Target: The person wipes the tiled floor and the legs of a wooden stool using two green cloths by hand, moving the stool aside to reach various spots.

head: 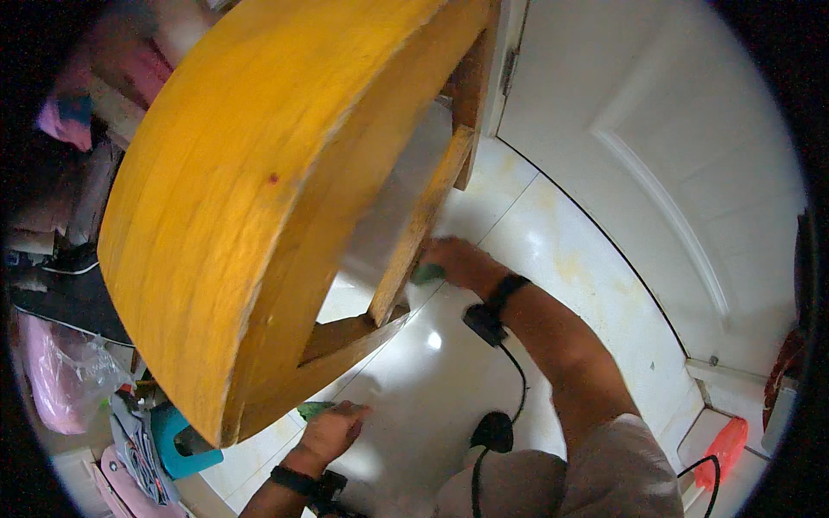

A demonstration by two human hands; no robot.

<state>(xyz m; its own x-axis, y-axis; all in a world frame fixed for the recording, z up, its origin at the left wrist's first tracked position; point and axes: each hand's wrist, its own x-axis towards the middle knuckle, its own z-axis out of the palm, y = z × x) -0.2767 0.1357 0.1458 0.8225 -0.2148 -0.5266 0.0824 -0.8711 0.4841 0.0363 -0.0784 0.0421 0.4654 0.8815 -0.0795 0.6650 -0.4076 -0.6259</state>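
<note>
A yellow-stained wooden table (259,194) with a broad top, legs and a lower crossbar (424,220) fills the left and middle of the view. My right hand (450,259) is beside the crossbar, its fingers closed around a green cloth or pad (427,274). Below the table's near corner, my left hand (333,430) has another green piece (315,410) at its fingers, partly hidden behind the hand. Both wrists wear black straps with small devices.
A white panelled door (647,129) stands at the right, above a tiled floor (453,388). At the lower left are a teal plastic stool (178,447), folded grey cloth (139,447) and a pink item in clear plastic (58,382). A red plastic bag (725,450) lies lower right. Black cable (523,382) hangs near my right arm.
</note>
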